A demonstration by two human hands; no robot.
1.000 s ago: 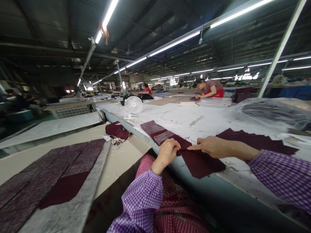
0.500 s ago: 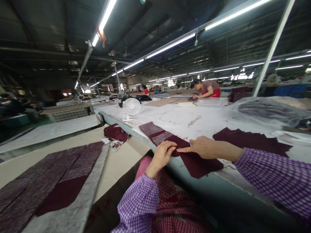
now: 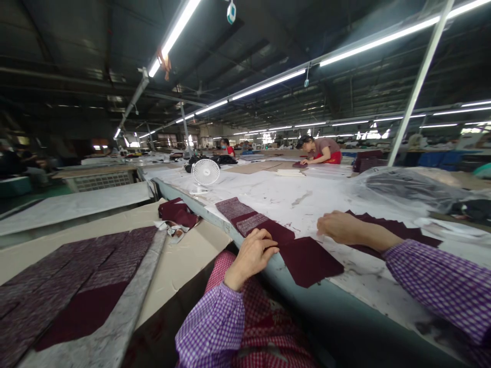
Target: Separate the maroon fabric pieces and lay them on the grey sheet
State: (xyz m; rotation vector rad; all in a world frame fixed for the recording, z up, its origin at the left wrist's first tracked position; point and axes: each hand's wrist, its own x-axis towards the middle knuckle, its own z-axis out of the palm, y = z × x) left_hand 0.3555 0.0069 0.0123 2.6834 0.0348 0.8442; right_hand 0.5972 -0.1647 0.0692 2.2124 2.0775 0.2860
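Observation:
My left hand is at the near table edge, fingers bent and closed on the edge of a maroon fabric piece. This plain piece lies flat, one corner past the table edge. Behind the hand lie maroon pieces with speckled grey bands, overlapping one another. My right hand is over the white tabletop, apart from the plain piece, with its fingers curled together and nothing visible in them. Partly hidden behind its wrist is a fanned pile of maroon fabric pieces.
A small white fan stands on the white-covered table. To the left, speckled maroon panels cover a lower board, near crumpled maroon scraps. Clear plastic sheeting lies at right. A co-worker bends over the table farther back.
My right hand has left the plain maroon piece and moved right, its pointing finger now curled in. My left hand stays on the fabric at the table edge. The view has shifted slightly.

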